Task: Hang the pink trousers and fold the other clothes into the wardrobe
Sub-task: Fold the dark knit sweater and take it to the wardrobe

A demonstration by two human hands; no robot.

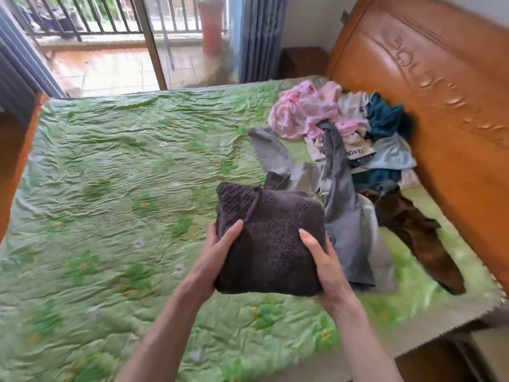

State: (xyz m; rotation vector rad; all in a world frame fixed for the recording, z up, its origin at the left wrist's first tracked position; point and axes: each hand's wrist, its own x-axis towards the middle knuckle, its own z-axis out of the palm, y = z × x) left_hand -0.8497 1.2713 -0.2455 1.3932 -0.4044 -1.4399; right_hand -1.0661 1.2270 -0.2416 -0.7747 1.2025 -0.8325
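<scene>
Two hands: left hand (217,252) and right hand (322,260) each grasp a side of the folded dark knit (268,244), thumbs on top, fingers curled under and hidden.
Knit: a compact square bundle, lifted just above the green quilt (110,175), near the front edge of the bed.
Pink trousers: likely the crumpled pink cloth (300,111) at the far side of the pile by the headboard (413,92); not yet hung.
Pile: grey garment (347,216), brown garment (413,232), teal cloth (385,117) and pale pieces lie loose and unfolded, well apart from the pink only in places.
Wardrobe: not in view.
Step, as I judge it: carrying the folded knit off to the wardrobe.
Risk one: the thick knit may spring open if either side grip slackens while turning.
Risk two: a grey sleeve lies just beside the bundle; snagging it would drag the pile.
Risk three: the frame is blurred at the right, so a quick turn may loosen the fold.
</scene>
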